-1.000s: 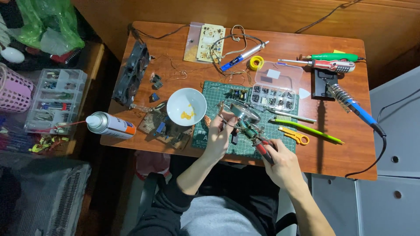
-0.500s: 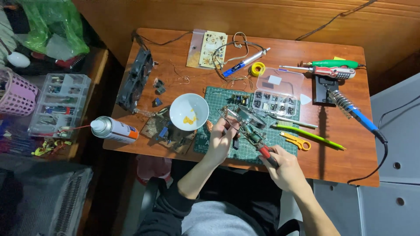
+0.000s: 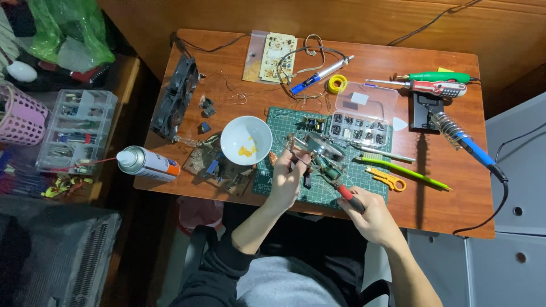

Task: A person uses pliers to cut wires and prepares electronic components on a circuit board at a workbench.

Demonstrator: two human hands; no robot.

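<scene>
On the desk (image 3: 239, 85), a spray can (image 3: 147, 164) lies at the left edge, with a white bowl (image 3: 246, 140) beside the green cutting mat (image 3: 284, 122). Your left hand (image 3: 287, 177) pinches a small part over the mat. Your right hand (image 3: 372, 216) is clamped on red-handled pliers (image 3: 340, 186) just beside it.

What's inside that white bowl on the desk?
The white bowl holds a small yellow-orange smear or blob near the bottom; the rest looks bare. What the substance is cannot be told, and whatever lies under the bowl is covered.
</scene>
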